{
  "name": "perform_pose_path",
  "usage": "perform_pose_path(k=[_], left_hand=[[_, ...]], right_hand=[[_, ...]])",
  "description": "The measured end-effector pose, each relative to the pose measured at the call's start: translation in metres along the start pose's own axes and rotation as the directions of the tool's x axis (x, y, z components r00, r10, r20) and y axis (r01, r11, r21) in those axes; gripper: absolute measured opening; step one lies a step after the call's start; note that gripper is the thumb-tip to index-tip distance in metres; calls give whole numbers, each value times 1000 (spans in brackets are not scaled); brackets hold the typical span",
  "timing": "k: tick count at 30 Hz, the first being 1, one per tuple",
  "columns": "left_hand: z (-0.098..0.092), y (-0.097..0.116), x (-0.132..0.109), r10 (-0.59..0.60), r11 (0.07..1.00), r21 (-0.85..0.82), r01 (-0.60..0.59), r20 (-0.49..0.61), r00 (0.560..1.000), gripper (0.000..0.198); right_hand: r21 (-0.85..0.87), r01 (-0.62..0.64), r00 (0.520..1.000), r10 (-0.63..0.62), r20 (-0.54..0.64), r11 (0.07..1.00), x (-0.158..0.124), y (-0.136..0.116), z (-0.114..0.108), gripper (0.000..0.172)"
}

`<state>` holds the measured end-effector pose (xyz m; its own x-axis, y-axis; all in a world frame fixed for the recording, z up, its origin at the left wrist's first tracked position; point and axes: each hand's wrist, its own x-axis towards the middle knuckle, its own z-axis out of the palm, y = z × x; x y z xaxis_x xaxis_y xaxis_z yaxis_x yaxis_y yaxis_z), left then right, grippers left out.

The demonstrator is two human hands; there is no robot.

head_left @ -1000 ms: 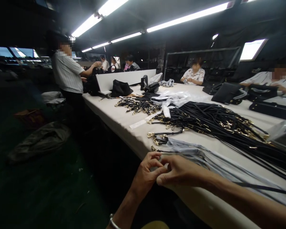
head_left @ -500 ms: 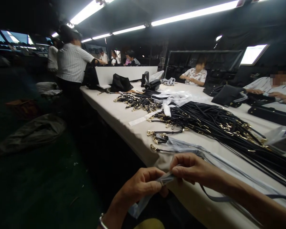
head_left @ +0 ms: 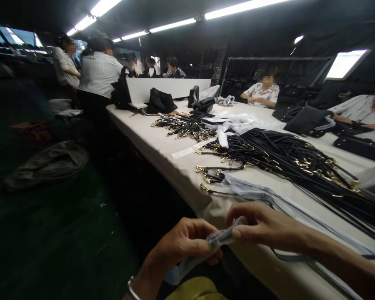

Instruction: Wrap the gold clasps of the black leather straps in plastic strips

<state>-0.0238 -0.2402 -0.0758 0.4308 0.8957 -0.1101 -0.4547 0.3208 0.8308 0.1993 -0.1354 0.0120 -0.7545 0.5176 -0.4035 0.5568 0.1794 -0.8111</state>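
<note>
Both my hands are at the table's near edge, closed on one clear plastic sleeve (head_left: 220, 238) with something dark inside it. My left hand (head_left: 190, 239) pinches the sleeve between thumb and fingers, and its loose end hangs below. My right hand (head_left: 256, 223) grips the other end, a crumpled tip showing between thumb and fingers. Just beyond lie straps in clear plastic (head_left: 253, 189), with gold clasps (head_left: 204, 187) at their ends. Behind them spreads a large pile of black straps (head_left: 278, 154) with gold hardware.
White wrapping strips (head_left: 223, 135) lie across the straps. Black bags (head_left: 308, 121) rest on the cloth-covered table (head_left: 162, 146), with a white partition (head_left: 171, 91) at its far end. Several people sit or stand around it. A grey sack (head_left: 50, 164) lies on the floor at left.
More of the sleeve's crumpled tip now shows at my right hand, whose fingers have shifted slightly. The view has turned a little. At far left, a person in white has come further into sight.
</note>
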Motion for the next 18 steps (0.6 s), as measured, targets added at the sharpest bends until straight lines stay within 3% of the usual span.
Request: perform_pose_path(k=[3, 6, 14, 18], left_hand=[[0, -5, 1, -15, 999, -29, 15, 6, 1000, 39], [-2, -9, 0, -65, 998, -21, 65, 6, 998, 42], [2, -22, 8, -129, 989, -71, 130, 16, 992, 42], [12, -34, 15, 12, 995, -99, -15, -29, 1000, 48]], right_hand=[[-46, -62, 994, 66, 82, 997, 0, -4, 5, 44], [-13, -50, 992, 51, 118, 999, 1, -7, 9, 49], [-323, 44, 999, -42, 14, 945, 2, -14, 10, 40], [-383, 47, 995, -75, -59, 923, 2, -12, 14, 43]])
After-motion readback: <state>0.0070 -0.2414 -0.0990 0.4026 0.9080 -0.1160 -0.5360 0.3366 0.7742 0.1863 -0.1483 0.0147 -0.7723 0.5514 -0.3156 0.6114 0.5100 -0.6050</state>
